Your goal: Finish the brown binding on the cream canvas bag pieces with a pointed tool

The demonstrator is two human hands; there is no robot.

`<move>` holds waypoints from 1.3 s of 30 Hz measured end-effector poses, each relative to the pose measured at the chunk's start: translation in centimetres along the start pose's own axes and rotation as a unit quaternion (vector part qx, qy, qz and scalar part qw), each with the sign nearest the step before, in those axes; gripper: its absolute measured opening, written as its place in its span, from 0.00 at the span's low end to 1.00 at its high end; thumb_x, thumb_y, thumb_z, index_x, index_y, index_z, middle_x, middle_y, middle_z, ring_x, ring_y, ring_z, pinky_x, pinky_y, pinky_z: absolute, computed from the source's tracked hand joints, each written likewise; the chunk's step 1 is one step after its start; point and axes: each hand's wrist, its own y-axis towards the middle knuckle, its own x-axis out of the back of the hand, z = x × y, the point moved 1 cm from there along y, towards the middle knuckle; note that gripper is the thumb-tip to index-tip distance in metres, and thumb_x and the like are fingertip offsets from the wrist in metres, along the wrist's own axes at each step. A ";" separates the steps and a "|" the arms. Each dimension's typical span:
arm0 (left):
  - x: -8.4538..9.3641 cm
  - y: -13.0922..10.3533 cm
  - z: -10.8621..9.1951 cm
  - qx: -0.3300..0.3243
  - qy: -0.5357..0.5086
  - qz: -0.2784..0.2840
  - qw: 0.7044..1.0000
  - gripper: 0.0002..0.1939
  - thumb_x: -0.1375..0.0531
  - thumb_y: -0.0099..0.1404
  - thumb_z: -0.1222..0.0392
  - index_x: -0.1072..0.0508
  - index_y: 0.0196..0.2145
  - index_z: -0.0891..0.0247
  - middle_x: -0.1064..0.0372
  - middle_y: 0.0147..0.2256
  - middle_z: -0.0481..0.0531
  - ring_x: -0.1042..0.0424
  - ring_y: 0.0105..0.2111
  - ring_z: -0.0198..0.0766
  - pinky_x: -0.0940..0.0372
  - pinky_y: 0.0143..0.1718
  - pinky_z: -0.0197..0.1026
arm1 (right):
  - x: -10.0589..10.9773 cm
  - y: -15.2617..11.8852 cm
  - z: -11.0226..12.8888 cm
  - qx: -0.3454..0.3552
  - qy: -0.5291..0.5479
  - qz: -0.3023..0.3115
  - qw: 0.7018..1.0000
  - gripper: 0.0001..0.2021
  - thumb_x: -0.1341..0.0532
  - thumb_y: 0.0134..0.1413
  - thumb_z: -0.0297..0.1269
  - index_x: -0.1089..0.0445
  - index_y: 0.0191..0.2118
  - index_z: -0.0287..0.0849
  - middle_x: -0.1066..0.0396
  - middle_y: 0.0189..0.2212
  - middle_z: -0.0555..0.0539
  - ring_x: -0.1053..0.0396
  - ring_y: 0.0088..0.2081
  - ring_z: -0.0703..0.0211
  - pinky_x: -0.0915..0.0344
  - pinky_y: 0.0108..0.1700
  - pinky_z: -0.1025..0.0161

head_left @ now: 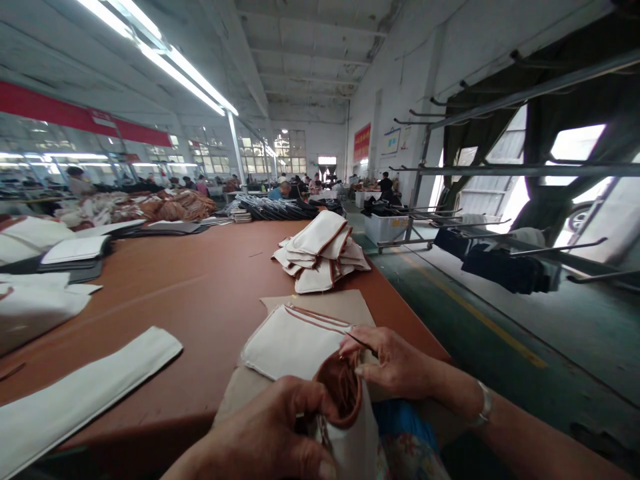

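A white fabric piece (353,443) with a brown-lined round opening is held at the table's near edge. My left hand (273,430) grips the left side of its opening, thumb outside. On the right side, my right hand (395,360) pinches the rim, with a thin dark pointed thing showing at its fingers. Just beyond lies a flat white piece (295,340) with brown edging, on a beige sheet (350,307). Farther back sits a pile of similar white pieces (320,247) with brown trim.
The brown table (200,287) bears a long white strip (95,387) at left, white and dark stacks (75,250) and a brown heap (170,203) behind. A metal rack (500,170) and a white bin (387,228) stand at right. People are in the background.
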 end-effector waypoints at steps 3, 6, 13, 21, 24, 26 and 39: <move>-0.8 1.0 -0.1 -0.025 -0.017 -0.043 0.999 0.15 0.28 0.52 0.55 0.25 0.34 0.64 0.31 0.33 0.47 0.39 0.33 0.36 0.44 0.33 0.34 | -0.9 -0.4 3.5 -0.049 0.253 0.055 0.965 0.15 0.38 0.55 0.37 0.31 0.48 0.38 0.28 0.39 0.45 0.31 0.41 0.57 0.34 0.44 0.62; -1.3 1.4 0.3 0.008 -0.062 -0.054 0.997 0.17 0.27 0.50 0.56 0.27 0.32 0.65 0.34 0.29 0.44 0.43 0.28 0.32 0.49 0.27 0.33 | -2.2 -1.1 4.5 -0.102 0.306 0.090 0.942 0.18 0.30 0.47 0.37 0.33 0.43 0.38 0.32 0.33 0.50 0.35 0.34 0.62 0.37 0.37 0.67; -1.4 1.6 2.6 0.013 -0.061 -0.091 0.994 0.22 0.26 0.46 0.50 0.31 0.29 0.64 0.37 0.24 0.41 0.45 0.25 0.30 0.52 0.24 0.33 | -3.3 -2.1 3.3 -0.106 0.381 0.068 0.916 0.13 0.32 0.48 0.39 0.33 0.29 0.36 0.32 0.33 0.48 0.37 0.32 0.63 0.41 0.33 0.67; -2.1 1.9 3.3 -0.002 -0.084 -0.084 0.993 0.21 0.30 0.54 0.46 0.32 0.28 0.65 0.42 0.24 0.43 0.49 0.25 0.30 0.56 0.25 0.36 | -2.8 -2.6 4.5 -0.135 0.361 0.059 0.921 0.08 0.35 0.49 0.34 0.33 0.28 0.37 0.37 0.26 0.53 0.43 0.28 0.67 0.45 0.30 0.69; -2.4 2.0 3.2 0.002 -0.111 -0.086 0.990 0.20 0.31 0.53 0.46 0.29 0.28 0.67 0.40 0.24 0.45 0.48 0.25 0.31 0.55 0.26 0.36 | -3.2 -2.8 3.8 -0.149 0.383 0.063 0.909 0.08 0.35 0.48 0.35 0.33 0.28 0.37 0.39 0.25 0.53 0.45 0.26 0.68 0.48 0.27 0.70; -2.6 2.1 3.0 0.009 -0.122 -0.103 0.987 0.18 0.31 0.53 0.49 0.27 0.27 0.68 0.38 0.23 0.46 0.47 0.25 0.31 0.54 0.26 0.36 | -3.6 -2.9 3.1 -0.156 0.402 0.061 0.900 0.08 0.34 0.47 0.35 0.33 0.29 0.36 0.39 0.25 0.53 0.46 0.25 0.69 0.49 0.26 0.70; -3.0 3.0 4.1 0.041 -0.081 -0.144 0.985 0.15 0.38 0.59 0.51 0.28 0.27 0.68 0.39 0.22 0.44 0.46 0.25 0.32 0.51 0.27 0.35 | -2.3 -2.9 3.7 -0.144 0.216 0.061 0.964 0.08 0.39 0.54 0.38 0.34 0.34 0.38 0.37 0.26 0.52 0.43 0.28 0.65 0.45 0.30 0.68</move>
